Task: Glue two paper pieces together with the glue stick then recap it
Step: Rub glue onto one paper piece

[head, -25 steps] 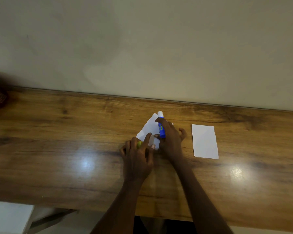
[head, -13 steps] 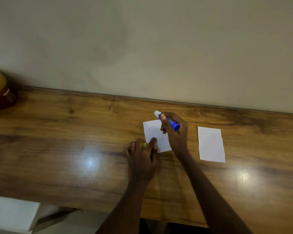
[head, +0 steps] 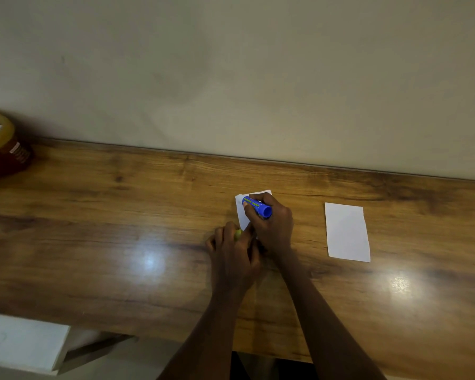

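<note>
The right hand (head: 272, 226) is gripping the blue glue stick (head: 257, 206), fingers wrapped tight around the barrel, and is holding it tilted with its upper end pointing toward the right and its working end pointing down and left onto a small white paper piece (head: 243, 212); the tip itself is lying hidden behind the fingers, so contact with the paper cannot be confirmed. That paper piece is lying flat on the wooden table (head: 121, 242), near the middle, mostly covered by the two hands. The left hand (head: 235, 259) is resting just beside the right, touching it, curled closed around a small yellow-green cap (head: 238, 234), with its fingertips pressing at the near edge of the paper. A second white paper piece (head: 347, 232) is lying flat to the right, well apart from the first and untouched. A dark red jar (head: 8, 154) with a yellow rim is sitting at the far left edge of the table against the wall (head: 231, 78)
</note>
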Demonstrator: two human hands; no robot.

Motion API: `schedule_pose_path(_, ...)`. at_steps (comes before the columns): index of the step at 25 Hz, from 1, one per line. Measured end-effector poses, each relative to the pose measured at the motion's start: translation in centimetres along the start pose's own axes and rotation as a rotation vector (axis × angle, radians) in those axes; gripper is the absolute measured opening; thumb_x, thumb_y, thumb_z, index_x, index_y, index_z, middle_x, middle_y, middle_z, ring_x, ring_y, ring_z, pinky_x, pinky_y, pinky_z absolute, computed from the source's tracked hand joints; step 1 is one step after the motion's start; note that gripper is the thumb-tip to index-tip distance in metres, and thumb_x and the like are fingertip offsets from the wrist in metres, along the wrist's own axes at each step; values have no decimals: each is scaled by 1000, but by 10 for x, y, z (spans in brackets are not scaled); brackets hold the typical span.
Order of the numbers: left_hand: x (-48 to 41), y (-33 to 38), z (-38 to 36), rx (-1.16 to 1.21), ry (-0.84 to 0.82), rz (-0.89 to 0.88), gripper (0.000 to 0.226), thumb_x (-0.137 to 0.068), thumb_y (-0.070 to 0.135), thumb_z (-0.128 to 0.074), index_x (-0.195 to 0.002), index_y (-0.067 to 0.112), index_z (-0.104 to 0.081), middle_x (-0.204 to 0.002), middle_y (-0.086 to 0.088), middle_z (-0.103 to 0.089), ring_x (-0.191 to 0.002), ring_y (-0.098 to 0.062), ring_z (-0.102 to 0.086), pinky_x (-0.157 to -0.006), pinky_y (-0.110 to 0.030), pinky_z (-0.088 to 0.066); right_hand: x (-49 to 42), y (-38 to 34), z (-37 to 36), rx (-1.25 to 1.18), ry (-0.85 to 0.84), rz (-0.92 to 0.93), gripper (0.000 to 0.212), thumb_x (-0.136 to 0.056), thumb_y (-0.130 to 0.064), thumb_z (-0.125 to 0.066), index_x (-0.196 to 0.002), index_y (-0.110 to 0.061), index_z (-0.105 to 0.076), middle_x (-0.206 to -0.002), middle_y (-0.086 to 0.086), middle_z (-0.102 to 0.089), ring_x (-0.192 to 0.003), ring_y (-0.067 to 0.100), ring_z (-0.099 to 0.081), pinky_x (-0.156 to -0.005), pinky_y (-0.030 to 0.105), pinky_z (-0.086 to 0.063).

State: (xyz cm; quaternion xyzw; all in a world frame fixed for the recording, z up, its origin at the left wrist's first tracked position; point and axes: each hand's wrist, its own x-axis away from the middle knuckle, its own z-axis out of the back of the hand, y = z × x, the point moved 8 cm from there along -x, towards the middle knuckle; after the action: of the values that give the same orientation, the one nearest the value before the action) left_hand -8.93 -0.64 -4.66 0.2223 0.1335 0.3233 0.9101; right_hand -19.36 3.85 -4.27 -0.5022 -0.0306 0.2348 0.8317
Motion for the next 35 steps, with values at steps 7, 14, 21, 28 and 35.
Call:
schedule_pose_path(7, -2, -4, -8, -1, -44, -2, 35, -79, 23, -57, -113, 15, -57, -107, -20, -60, -102, -38, -52, -86, -49, -38, 6, 7, 15, 31, 191, -107, 20, -75, -11, -67, -91, 0, -61, -74, 19, -68, -58, 18, -52, -51, 19, -37)
schedule_pose_path(14, -1, -4, -4, -13, -9, 0, 36, -79, 31, -50, -111, 18, -59, -99, -18, -62, -94, -35, -55, -79, -47, -43, 7, 16, 33, -2, 365, -236, 21, -79, -11, -64, -95, 0, -59, -79, 20, -67, -62, 24, -57, -50, 16, -36)
schedule_pose_path(21, -1, -2, -4, -11, -12, -12, 32, -77, 26, -59, -107, 14, -62, -98, -20, -65, -93, -37, -59, -82, -50, -45, 28, -11, 32, 94, 227, -17, 31, -78, -11, -61, -109, -4, -58, -105, 25, -66, -91, 32, -62, -77, 36, -44)
schedule_pose_path(28, 0, -2, 0, 11, 1, -2, 35, -79, 21, -48, -111, 12, -59, -96, -21, -63, -91, -37, -57, -79, -47, -43, 30, 16, 15, 394, -222, -96, 45, -78, -10, -64, -119, -19, -49, -129, 13, -55, -120, 31, -48, -109, 48, -6)
schedule_pose_path(35, -1, 0, 0, 34, -14, 12, 37, -83, 29, -43, -116, 17, -56, -101, -19, -60, -96, -34, -53, -84, -47, -39, -19, 16, 15, 525, -771, 328, 69, -65, 17, -59, -119, -24, -48, -134, 7, -51, -125, 27, -42, -106, 44, -5)
